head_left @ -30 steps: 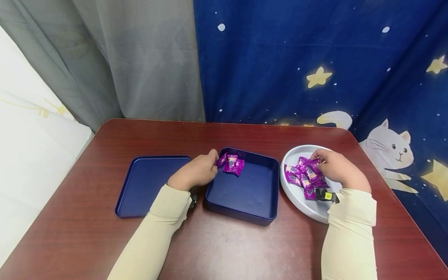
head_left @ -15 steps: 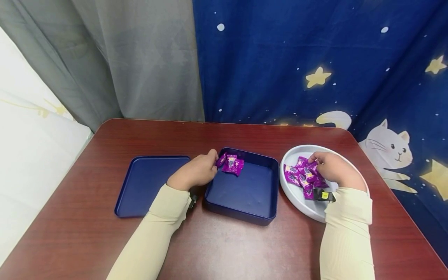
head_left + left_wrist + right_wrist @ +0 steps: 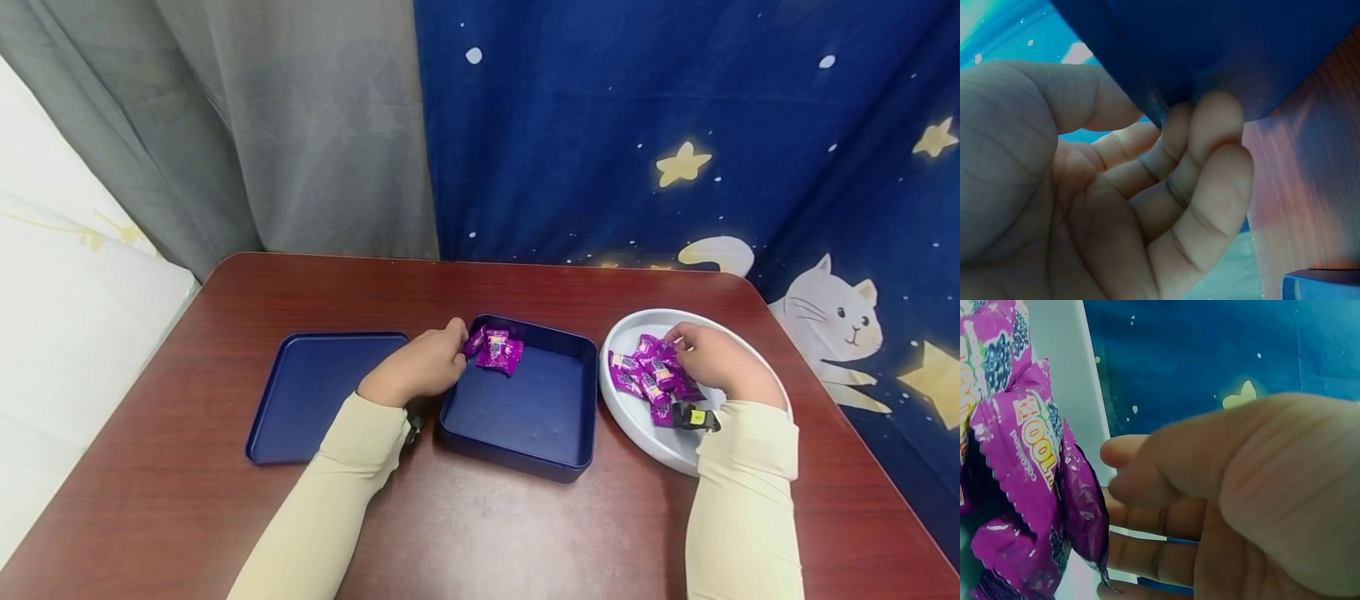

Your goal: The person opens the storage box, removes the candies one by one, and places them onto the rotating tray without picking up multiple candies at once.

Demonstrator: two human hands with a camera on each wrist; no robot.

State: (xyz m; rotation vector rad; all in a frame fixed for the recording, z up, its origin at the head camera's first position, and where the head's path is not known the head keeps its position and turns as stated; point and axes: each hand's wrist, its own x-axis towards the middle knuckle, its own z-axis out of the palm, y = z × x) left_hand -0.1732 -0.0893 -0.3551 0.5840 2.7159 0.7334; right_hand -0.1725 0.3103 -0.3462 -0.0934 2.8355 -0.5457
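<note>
My left hand (image 3: 418,364) grips the left wall of a dark blue square box (image 3: 517,417), its thumb at the rim. In the left wrist view, the fingers (image 3: 1216,119) curl against the box's outer side. Several purple candy packets (image 3: 498,352) lie in the box's back left corner. My right hand (image 3: 716,358) is over a round white dish (image 3: 621,417) at the right, its fingertips at a pile of purple candy packets (image 3: 651,375). In the right wrist view, the thumb and extended fingers (image 3: 1147,512) are right beside a packet (image 3: 1082,506), which partly hides the fingertips.
A flat blue lid (image 3: 311,396) lies left of the box, partly under my left forearm in the head view. All stand on a reddish-brown table (image 3: 480,287). Behind it hang a grey curtain (image 3: 322,125) and a blue curtain (image 3: 570,125) with stars.
My right hand has shifted slightly left over the pile in the dish since one second ago, then stays about in place. The left hand and the box hold still.
</note>
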